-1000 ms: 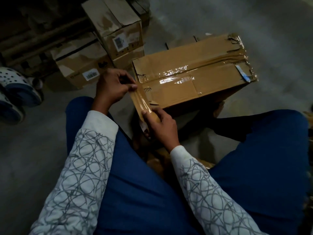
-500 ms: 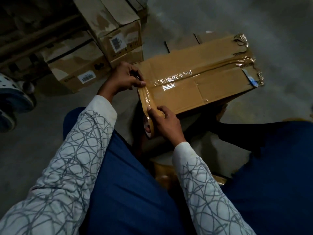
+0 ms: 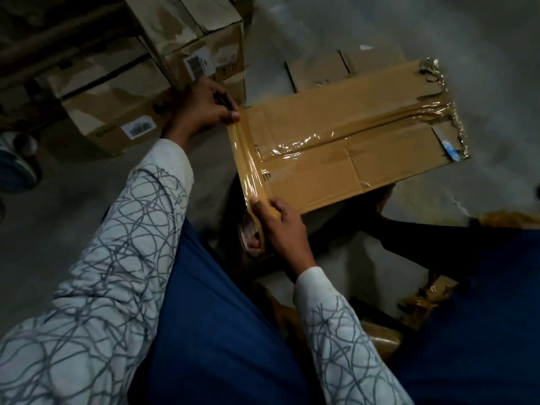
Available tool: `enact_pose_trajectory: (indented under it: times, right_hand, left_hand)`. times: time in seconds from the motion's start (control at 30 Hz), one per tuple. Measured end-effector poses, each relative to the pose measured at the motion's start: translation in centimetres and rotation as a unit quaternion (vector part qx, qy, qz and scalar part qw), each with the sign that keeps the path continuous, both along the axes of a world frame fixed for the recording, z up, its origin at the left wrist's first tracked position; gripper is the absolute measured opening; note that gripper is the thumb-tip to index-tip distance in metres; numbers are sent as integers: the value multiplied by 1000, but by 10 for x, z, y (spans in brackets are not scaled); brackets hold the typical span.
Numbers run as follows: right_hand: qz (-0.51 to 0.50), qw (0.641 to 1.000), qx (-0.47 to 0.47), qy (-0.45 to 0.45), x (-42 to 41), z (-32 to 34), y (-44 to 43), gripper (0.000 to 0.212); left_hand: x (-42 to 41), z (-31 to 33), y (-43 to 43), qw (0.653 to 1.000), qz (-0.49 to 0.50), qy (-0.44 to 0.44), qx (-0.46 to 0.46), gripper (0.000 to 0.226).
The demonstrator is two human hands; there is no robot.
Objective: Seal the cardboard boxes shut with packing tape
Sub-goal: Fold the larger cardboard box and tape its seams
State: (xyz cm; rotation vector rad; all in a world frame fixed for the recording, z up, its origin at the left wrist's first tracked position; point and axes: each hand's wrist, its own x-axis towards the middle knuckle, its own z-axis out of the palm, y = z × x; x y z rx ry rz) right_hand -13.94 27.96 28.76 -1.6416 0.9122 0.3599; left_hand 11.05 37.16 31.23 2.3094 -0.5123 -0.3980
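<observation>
Head view: packing tape strip now spans the end edge of the cardboard box on the floor, longer than before. Left hand pinches its free end; right hand keeps its grip curled round the tape roll.

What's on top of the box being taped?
Shiny tape along its centre seam; a strip across one end, stretched between left hand and right hand. Inside is covered.

Grey concrete floor, blue trousers, white sleeves (grey scribble pattern), blue-and-white shoe at left edge
</observation>
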Motion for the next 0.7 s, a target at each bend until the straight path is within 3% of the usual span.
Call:
enact_pose_trajectory:
  times: [0.3,0.43,0.57,0.7]
  right_hand:
    - [19,1000,-3,-1,10,21,-8,68]
    - [45,997,-56,-14,17,26,-7,48]
    - [24,995,-91,-9,28,27,2,53]
    - [20,993,-117,2,32,29,2,49]
  left_hand:
    - [10,-11,-6,997,63,22,39,14]
    - [7,-3,-8,992,101,-28,73,18]
    - [6,-6,-10,985,148,-52,70,22]
    - [7,-13,-13,988,140,-18,70,26]
